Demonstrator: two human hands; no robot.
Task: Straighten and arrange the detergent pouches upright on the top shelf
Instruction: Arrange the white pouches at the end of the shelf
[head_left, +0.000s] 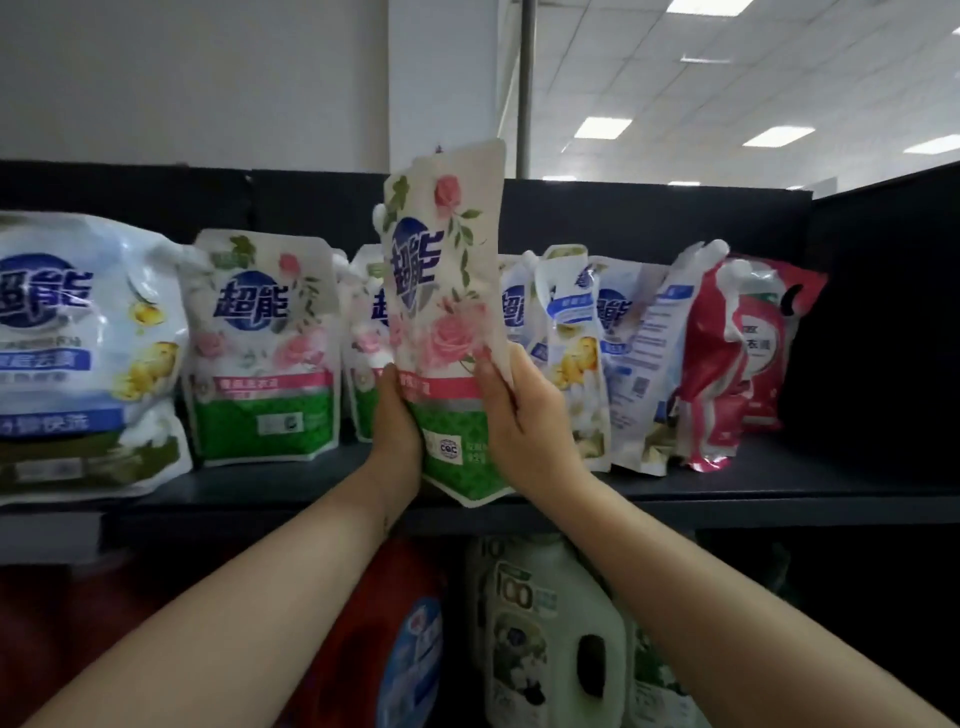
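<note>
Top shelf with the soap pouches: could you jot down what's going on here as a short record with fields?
held item: rose-print pouch, roughly upright, lifted in front of the row
left hand: grips the pouch's lower left edge
right hand: grips its lower right edge
top shelf: a row of pouches, the white and red ones on the right leaning
largest item: blue-and-white bag at far left
shelf below: green jug

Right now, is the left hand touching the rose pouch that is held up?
Touching. The head view shows the left hand pressed against the left edge of the rose pouch, while the right hand grips its right edge.
</note>
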